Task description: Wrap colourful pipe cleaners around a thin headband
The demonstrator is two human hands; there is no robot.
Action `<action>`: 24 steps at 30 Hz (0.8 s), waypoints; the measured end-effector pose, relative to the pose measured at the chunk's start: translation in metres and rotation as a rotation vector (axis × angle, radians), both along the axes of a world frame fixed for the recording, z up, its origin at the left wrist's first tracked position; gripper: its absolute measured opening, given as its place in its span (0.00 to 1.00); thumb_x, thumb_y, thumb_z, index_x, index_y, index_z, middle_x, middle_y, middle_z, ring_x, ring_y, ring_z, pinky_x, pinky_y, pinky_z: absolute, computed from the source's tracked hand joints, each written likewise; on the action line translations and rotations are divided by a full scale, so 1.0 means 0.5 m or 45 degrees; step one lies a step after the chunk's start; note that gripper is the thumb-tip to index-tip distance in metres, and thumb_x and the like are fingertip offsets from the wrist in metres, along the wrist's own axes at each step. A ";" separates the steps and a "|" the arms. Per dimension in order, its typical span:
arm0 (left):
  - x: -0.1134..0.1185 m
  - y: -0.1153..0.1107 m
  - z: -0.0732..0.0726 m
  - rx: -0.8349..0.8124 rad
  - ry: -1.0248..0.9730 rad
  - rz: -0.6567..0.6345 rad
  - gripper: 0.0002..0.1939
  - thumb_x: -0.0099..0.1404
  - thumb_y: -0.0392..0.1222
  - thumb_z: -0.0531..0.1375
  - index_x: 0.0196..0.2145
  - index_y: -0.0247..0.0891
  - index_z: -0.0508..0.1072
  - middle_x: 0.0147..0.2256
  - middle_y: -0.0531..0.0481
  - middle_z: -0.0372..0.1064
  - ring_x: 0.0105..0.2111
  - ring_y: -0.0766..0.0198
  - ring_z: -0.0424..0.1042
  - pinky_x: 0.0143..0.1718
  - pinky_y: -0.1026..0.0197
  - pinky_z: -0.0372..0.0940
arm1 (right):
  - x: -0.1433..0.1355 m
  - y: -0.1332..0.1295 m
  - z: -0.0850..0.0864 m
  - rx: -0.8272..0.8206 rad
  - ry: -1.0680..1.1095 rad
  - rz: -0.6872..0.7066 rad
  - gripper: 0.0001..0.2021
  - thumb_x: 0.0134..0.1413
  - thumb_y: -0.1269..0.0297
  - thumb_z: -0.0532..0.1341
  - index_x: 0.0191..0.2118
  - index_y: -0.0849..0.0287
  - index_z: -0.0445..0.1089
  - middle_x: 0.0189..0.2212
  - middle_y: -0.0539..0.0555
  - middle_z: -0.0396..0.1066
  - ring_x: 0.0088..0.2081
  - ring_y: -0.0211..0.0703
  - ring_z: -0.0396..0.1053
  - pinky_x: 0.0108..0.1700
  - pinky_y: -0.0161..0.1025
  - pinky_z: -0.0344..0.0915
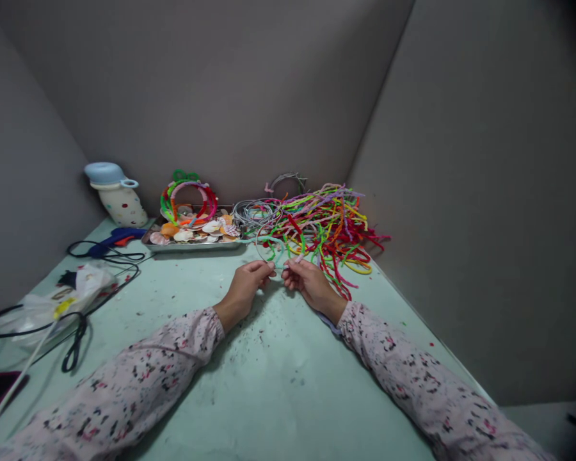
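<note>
My left hand (255, 279) is closed in a pinch at the middle of the table, on a thin wire hoop (257, 243). Close beside it, my right hand (312, 282) also pinches, with fingers pressed together at the hoop's other side. A pale mint pipe cleaner (283, 244) curves up around the fingertips and trails left toward the tray. Near the right thumb a small pale pink tip (298, 258) sticks out. Exactly where the pipe cleaner meets the wire is too small to make out.
Loose coloured pipe cleaners (336, 221) lie heaped at the back right, beside coiled grey wire hoops (256, 213). A metal tray (192, 247) holds shells and wrapped headbands (211, 198). Leftward are a bottle (120, 198), a blue glue gun (110, 240), black cables (79, 342) and a plastic bag (89, 282).
</note>
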State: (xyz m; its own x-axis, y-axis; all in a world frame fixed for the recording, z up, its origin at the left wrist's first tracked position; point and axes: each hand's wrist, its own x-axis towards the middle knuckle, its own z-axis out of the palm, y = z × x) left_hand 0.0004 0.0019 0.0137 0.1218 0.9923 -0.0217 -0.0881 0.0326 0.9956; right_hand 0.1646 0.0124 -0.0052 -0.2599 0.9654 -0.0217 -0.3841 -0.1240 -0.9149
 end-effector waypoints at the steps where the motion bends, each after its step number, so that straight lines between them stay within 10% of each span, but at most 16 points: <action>1: 0.000 0.001 0.000 0.002 -0.005 -0.003 0.15 0.54 0.50 0.63 0.25 0.33 0.71 0.24 0.52 0.68 0.22 0.71 0.59 0.24 0.66 0.53 | 0.000 0.000 0.000 -0.002 -0.001 -0.001 0.11 0.50 0.58 0.64 0.33 0.60 0.68 0.24 0.49 0.71 0.22 0.32 0.67 0.22 0.28 0.63; 24: -0.003 0.006 -0.014 0.074 -0.027 -0.040 0.15 0.55 0.51 0.64 0.29 0.34 0.72 0.27 0.51 0.67 0.24 0.70 0.61 0.27 0.66 0.57 | 0.008 0.000 -0.001 -0.053 0.093 0.052 0.08 0.54 0.61 0.63 0.33 0.61 0.69 0.23 0.50 0.72 0.21 0.32 0.67 0.21 0.27 0.63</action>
